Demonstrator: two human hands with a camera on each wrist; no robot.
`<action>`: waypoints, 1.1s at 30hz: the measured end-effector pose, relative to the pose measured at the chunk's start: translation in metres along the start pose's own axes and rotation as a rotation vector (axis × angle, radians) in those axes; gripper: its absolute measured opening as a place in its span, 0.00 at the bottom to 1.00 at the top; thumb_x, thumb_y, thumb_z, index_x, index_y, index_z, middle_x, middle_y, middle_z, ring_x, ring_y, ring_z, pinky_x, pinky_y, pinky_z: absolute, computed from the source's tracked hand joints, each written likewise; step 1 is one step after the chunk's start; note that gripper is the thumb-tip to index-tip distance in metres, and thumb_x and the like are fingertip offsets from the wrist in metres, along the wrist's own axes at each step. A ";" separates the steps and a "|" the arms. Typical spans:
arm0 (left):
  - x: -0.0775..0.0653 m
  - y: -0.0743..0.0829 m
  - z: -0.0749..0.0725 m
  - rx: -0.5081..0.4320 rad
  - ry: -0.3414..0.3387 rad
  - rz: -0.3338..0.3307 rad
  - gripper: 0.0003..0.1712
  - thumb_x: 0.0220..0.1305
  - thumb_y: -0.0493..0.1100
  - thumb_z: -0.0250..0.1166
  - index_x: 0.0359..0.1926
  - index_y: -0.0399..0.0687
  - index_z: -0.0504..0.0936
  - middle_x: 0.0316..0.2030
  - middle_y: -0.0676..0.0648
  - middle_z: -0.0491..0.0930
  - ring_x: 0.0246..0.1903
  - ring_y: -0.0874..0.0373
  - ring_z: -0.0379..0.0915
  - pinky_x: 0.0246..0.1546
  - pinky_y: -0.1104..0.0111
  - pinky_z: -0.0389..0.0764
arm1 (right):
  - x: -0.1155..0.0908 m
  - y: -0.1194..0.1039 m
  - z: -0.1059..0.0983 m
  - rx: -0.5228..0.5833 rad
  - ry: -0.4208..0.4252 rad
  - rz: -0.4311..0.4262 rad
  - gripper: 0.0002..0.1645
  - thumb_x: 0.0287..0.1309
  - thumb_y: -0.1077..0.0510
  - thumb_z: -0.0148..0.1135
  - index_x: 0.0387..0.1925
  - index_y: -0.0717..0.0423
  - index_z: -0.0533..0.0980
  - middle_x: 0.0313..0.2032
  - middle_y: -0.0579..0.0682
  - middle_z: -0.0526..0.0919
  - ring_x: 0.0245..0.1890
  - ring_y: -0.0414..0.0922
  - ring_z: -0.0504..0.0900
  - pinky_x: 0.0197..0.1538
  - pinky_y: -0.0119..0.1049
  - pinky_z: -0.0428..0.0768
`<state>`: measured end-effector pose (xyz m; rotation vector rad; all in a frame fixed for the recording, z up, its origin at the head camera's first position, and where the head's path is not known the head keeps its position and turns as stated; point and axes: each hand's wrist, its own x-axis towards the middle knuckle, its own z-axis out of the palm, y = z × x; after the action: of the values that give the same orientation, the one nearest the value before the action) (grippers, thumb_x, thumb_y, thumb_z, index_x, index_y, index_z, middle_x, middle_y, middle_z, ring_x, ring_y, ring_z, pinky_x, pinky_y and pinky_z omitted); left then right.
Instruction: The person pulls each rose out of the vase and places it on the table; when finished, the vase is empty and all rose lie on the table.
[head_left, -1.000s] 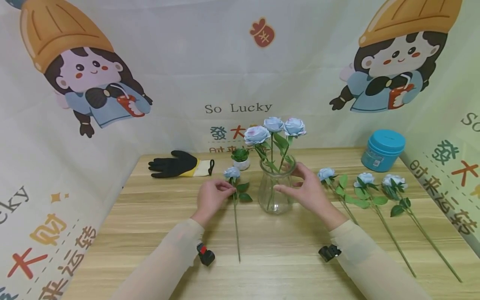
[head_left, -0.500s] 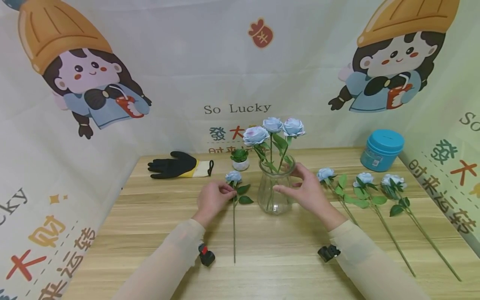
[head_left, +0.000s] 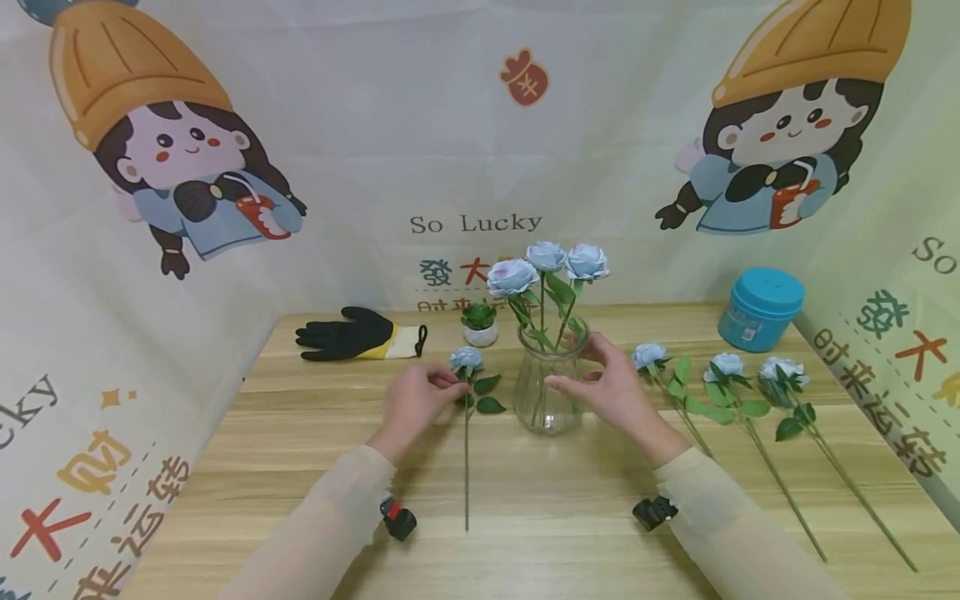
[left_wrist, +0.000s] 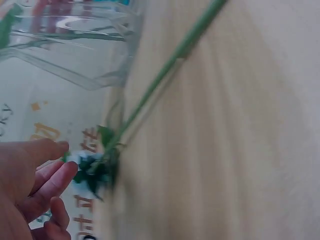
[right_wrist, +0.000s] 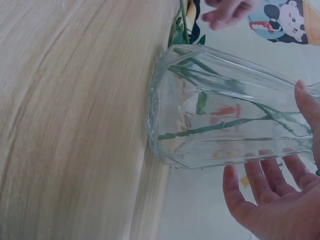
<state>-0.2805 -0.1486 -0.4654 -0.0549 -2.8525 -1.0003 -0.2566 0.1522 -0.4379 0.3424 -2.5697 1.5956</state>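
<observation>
My left hand (head_left: 418, 404) is beside a blue artificial rose (head_left: 467, 359) that lies on the table, its stem pointing towards me. In the left wrist view a gap shows between the thumb and the fingers (left_wrist: 57, 180), with the rose's stem (left_wrist: 150, 92) beyond them. A clear glass vase (head_left: 542, 392) stands upright, with three blue roses (head_left: 546, 256) in it. Round the vase's right side, my right hand (head_left: 618, 392) holds it, thumb in front and fingers behind. The right wrist view shows the thumb (right_wrist: 307, 107) near the vase neck.
Several more blue roses (head_left: 724, 367) lie on the right. A blue lidded tub (head_left: 761, 310) stands at the back right. Behind the left hand are a small potted plant (head_left: 480, 325) and a black work glove (head_left: 348, 335). A printed cloth backdrop (head_left: 360, 167) borders the table.
The lone rose's stem has swung slightly left and lies straighter. My left hand has let go of it and shifted a little left. The right hand stays at the vase.
</observation>
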 end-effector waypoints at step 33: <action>0.041 0.090 -0.005 -0.734 -0.043 0.177 0.16 0.74 0.43 0.64 0.58 0.41 0.83 0.52 0.38 0.85 0.42 0.58 0.81 0.43 0.56 0.88 | -0.001 0.004 0.002 0.029 0.025 -0.024 0.40 0.53 0.51 0.80 0.65 0.56 0.72 0.61 0.58 0.81 0.64 0.57 0.78 0.63 0.54 0.83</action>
<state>-0.3136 -0.0823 -0.4006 -0.3824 -2.2944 -1.9374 -0.2569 0.1518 -0.4427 0.3519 -2.5163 1.6206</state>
